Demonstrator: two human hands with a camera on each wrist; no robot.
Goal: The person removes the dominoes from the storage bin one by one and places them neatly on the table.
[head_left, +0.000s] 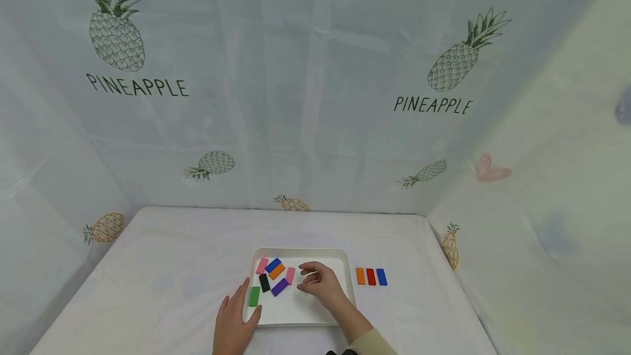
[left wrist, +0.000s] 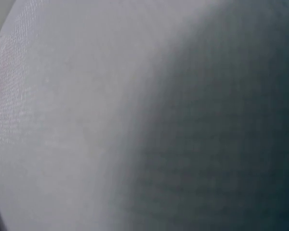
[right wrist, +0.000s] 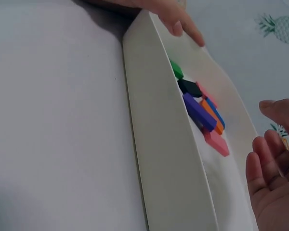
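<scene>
A shallow white tray (head_left: 315, 316) holds several small rectangular blocks toward its left: a green block (head_left: 254, 296), a black block (head_left: 264, 282), a purple block (head_left: 279, 287), an orange block (head_left: 277, 271), a blue block (head_left: 273, 265) and two pink ones. My left hand (head_left: 235, 319) rests at the tray's left rim, thumb and fingers spread near the green block. Over the middle of the tray hovers my right hand (head_left: 322, 286), just right of the nearer pink block (head_left: 291, 275). The right wrist view shows its thumb and loosely bent fingers (right wrist: 265, 159) apart, with nothing between them.
Right of the tray, an orange block (head_left: 361, 276), a red block (head_left: 371, 276) and a blue block (head_left: 382, 276) stand side by side in a row on the white table cloth (head_left: 162, 267). Pineapple-print curtains (head_left: 305, 97) enclose the table. The left wrist view shows only blurred cloth.
</scene>
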